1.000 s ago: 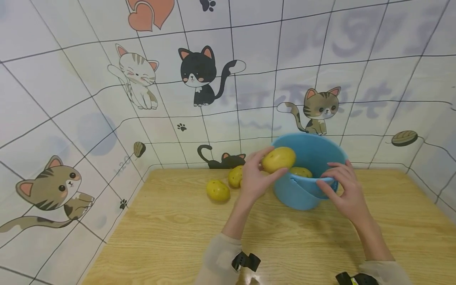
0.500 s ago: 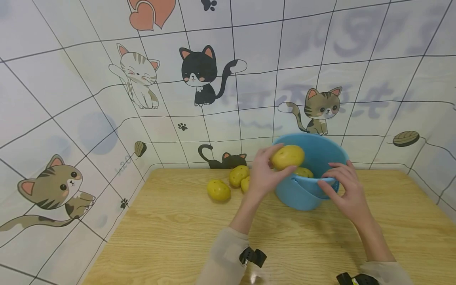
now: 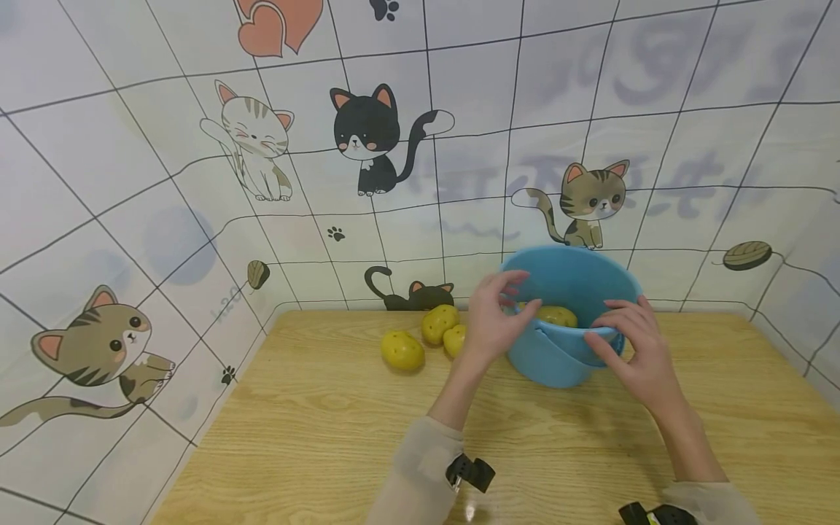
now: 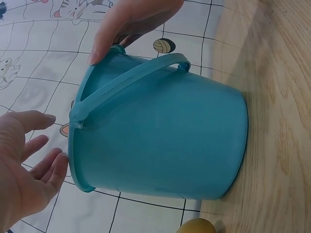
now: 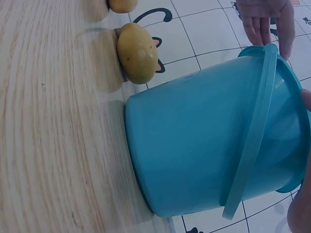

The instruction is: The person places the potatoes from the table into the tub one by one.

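Observation:
A blue bucket [image 3: 554,357] with a handle stands on the table, and potatoes [image 3: 556,316] show inside it. My left hand [image 3: 491,315] is at the bucket's left rim, fingers spread and loosely bent, holding nothing. In the left wrist view, the fingers [image 4: 50,167] of that hand are close against the rim. On the right, my right hand [image 3: 635,350] grips the rim between thumb and fingers. Left of the bucket lie a few yellow potatoes [image 3: 402,351], one partly hidden behind my left hand.
The wooden table [image 3: 315,437] meets a tiled-pattern wall [image 3: 472,182] with printed cats, close behind the bucket. Another wall [image 3: 118,240] borders the table on the left.
My left hand moved right over the bucket with a potato and let it go; the potato is now out of the fingers. The right hand stays on the rim.

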The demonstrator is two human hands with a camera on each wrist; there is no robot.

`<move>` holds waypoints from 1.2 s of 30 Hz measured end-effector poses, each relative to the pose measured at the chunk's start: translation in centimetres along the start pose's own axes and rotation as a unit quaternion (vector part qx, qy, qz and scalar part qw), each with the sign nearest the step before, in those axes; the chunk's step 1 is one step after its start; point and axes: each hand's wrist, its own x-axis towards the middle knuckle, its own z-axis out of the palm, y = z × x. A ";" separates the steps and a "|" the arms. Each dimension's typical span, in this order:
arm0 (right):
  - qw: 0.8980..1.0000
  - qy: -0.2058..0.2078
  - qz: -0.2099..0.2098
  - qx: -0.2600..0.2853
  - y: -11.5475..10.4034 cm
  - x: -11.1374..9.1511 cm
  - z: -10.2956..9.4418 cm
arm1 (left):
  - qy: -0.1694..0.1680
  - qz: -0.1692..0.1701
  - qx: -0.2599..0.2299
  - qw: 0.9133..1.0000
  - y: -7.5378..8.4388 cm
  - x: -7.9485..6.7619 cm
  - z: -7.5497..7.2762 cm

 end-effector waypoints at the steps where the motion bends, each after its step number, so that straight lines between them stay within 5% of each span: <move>1: 1.000 0.000 0.000 -0.001 0.0 0.0 0.0 | -0.001 0.000 -0.003 1.000 0.0 -0.1 0.0; 22: 1.000 0.005 -0.006 0.000 0.0 0.1 0.1 | 0.016 0.003 -0.046 0.999 -1.1 -2.0 -0.8; 36: 1.000 -0.005 0.002 -0.002 -0.2 0.1 -0.1 | 0.020 -0.024 -0.030 0.999 -2.0 -4.2 -2.3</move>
